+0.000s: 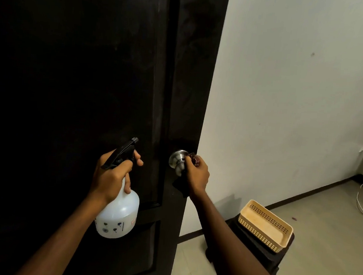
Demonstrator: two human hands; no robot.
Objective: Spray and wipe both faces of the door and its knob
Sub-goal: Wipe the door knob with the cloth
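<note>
Brushed-metal knob (177,158) is mounted near the right edge of the dark door (95,65). It lies at 9 o'clock of the right hand (197,175), in contact with it. The right hand's fingers curl round a dark cloth (194,160) and hold it against the knob. At 9 o'clock of the knob, the left hand (110,175) grips the neck of the white spray bottle (118,217), whose body hangs at 6 o'clock.

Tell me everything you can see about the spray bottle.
The spray bottle is translucent white plastic with a rounded body, small dark flower prints and a little label low down, and a black trigger head. The left hand grips its neck, fingers at the trigger. It is held in the air, leaning slightly, nozzle towards the dark door.
</note>
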